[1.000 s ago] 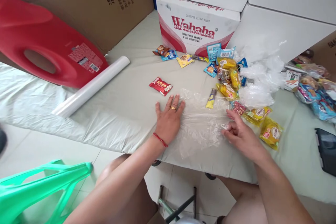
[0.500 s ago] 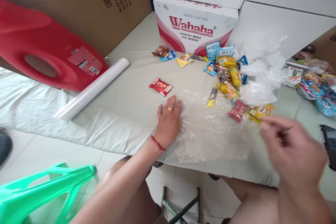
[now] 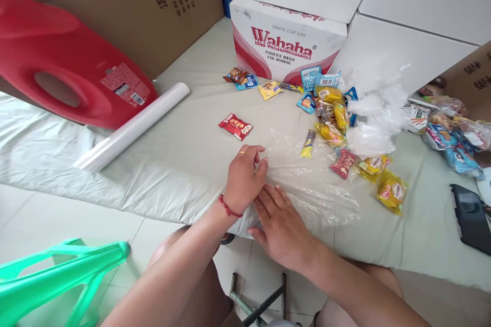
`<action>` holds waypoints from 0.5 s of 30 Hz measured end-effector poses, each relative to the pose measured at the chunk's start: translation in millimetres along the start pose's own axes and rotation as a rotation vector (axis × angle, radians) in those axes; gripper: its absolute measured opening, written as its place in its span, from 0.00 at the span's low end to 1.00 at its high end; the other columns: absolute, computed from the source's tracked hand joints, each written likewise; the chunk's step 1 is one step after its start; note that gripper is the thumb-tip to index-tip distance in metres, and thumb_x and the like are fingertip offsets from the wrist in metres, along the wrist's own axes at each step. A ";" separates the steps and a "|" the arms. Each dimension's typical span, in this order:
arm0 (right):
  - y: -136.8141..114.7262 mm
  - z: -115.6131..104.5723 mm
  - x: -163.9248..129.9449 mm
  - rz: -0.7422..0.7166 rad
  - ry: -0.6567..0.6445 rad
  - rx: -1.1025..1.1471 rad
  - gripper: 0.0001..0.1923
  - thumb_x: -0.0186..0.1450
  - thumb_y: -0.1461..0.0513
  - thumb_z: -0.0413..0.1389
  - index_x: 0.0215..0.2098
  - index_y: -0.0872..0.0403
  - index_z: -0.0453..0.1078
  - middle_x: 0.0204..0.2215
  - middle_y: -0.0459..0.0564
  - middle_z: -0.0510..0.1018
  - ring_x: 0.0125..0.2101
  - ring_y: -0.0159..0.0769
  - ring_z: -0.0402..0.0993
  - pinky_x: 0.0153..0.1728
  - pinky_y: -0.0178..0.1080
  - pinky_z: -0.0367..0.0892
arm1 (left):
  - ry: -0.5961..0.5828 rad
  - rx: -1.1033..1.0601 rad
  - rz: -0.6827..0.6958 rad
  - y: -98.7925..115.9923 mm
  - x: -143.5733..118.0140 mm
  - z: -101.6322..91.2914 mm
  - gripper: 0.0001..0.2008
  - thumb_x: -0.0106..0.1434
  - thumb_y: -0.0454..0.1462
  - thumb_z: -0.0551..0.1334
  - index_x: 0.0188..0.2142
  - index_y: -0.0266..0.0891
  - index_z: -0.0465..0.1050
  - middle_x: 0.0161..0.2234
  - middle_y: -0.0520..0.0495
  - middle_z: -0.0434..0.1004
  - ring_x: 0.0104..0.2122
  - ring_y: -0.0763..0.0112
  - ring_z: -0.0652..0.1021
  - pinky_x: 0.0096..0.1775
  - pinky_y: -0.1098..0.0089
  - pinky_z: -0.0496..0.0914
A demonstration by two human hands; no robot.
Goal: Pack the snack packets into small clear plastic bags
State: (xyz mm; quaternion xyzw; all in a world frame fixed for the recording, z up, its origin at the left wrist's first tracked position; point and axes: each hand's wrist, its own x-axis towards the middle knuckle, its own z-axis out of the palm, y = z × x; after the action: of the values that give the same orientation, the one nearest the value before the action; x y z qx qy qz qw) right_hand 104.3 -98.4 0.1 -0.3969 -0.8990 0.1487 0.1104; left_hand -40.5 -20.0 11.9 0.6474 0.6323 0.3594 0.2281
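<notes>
The desk [image 3: 184, 163] in front of you is draped in a pale, creased cover, with a Wahaha carton [image 3: 286, 46] at its far edge, a red jug [image 3: 65, 76] lying at the left and a white roll of film [image 3: 132, 126] beside it.

Spread flat near the front edge lies the clear plastic sheet [image 3: 307, 184], and that is what both your hands are on. It looks very thin and almost weightless, limp rather than stiff, and it is already wrinkled. Expect it to cling to itself and to your skin, to slide easily over the cover, and to stretch or tear if pulled hard. Its left edge, where your fingers meet, looks like the best place to take hold: pinch the edge rather than press the middle, and lift gently.

Your left hand [image 3: 243, 179] is curled at that edge, thumb and fingers drawn together as if pinching the film, though the sheet is too transparent to be sure it is caught. Your right hand [image 3: 282, 225] lies open and flat, palm down, pressing the sheet just beside the left.

Small wrapped snacks are scattered past the sheet: a red packet [image 3: 235, 125] just beyond your left hand, a yellow stick pack [image 3: 308, 143] on the film's far edge, and a yellow pouch [image 3: 391, 191] to the right.
</notes>
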 end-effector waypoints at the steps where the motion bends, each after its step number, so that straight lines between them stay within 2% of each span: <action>1: -5.7 4.5 1.9 -0.004 -0.027 0.034 0.35 0.73 0.52 0.53 0.70 0.65 0.58 0.68 0.64 0.62 0.71 0.52 0.50 0.71 0.56 0.51 | 0.003 -0.083 0.003 2.6 -0.5 -1.4 0.12 0.67 0.35 0.58 0.48 0.38 0.74 0.34 0.50 0.73 0.29 0.71 0.73 0.38 0.66 0.72; 3: -18.0 13.9 4.5 -0.010 -0.061 0.078 0.34 0.73 0.52 0.52 0.69 0.66 0.59 0.68 0.66 0.63 0.71 0.53 0.50 0.71 0.56 0.51 | -0.023 -0.210 0.036 7.1 -1.7 -1.3 0.11 0.68 0.35 0.56 0.47 0.39 0.74 0.33 0.51 0.74 0.27 0.74 0.73 0.36 0.69 0.72; 5: -29.5 22.5 4.8 -0.009 -0.071 0.098 0.32 0.74 0.52 0.51 0.67 0.67 0.62 0.67 0.67 0.65 0.70 0.54 0.52 0.70 0.57 0.52 | -0.093 -0.247 0.085 8.8 -1.8 4.2 0.11 0.69 0.34 0.55 0.45 0.39 0.75 0.35 0.49 0.77 0.30 0.73 0.76 0.38 0.69 0.73; 8: -39.7 27.3 1.6 -0.058 -0.074 0.145 0.32 0.71 0.52 0.55 0.65 0.67 0.65 0.65 0.68 0.67 0.68 0.54 0.56 0.69 0.57 0.55 | -0.215 -0.077 0.163 3.4 1.7 19.1 0.12 0.70 0.36 0.56 0.45 0.37 0.76 0.47 0.41 0.80 0.47 0.62 0.79 0.51 0.61 0.74; 10: -38.4 21.1 -0.5 -0.157 -0.059 0.215 0.27 0.70 0.53 0.58 0.60 0.64 0.70 0.59 0.66 0.74 0.63 0.53 0.64 0.66 0.54 0.61 | -0.267 0.085 0.197 -3.9 4.6 28.3 0.15 0.72 0.39 0.55 0.49 0.36 0.76 0.56 0.37 0.77 0.59 0.54 0.74 0.59 0.52 0.69; 13: -24.4 -0.2 0.1 -0.258 0.080 0.394 0.12 0.72 0.61 0.53 0.48 0.58 0.76 0.41 0.55 0.83 0.47 0.40 0.77 0.55 0.43 0.72 | -0.286 0.248 0.247 -14.4 6.1 35.5 0.20 0.75 0.41 0.50 0.58 0.37 0.73 0.65 0.38 0.70 0.67 0.53 0.66 0.65 0.48 0.63; 14: -17.5 -7.6 1.2 -0.244 0.151 0.432 0.12 0.73 0.63 0.50 0.48 0.57 0.75 0.38 0.53 0.83 0.44 0.37 0.78 0.53 0.41 0.73 | -0.290 0.292 0.268 -16.8 5.6 36.2 0.21 0.75 0.42 0.49 0.60 0.38 0.71 0.66 0.39 0.68 0.68 0.54 0.64 0.66 0.48 0.61; 15: -10.0 -13.6 2.3 -0.210 0.211 0.434 0.14 0.74 0.65 0.49 0.51 0.57 0.74 0.40 0.53 0.83 0.46 0.36 0.78 0.54 0.40 0.73 | -0.302 0.337 0.293 -18.6 4.8 36.4 0.22 0.76 0.42 0.48 0.62 0.38 0.69 0.67 0.39 0.66 0.69 0.55 0.63 0.67 0.48 0.60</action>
State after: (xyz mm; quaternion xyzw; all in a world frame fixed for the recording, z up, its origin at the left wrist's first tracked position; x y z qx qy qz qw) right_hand 100.3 -100.6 16.5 -0.2818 -0.8658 0.2834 0.3009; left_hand -25.5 -7.7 -24.4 0.8070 0.5416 0.1778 0.1544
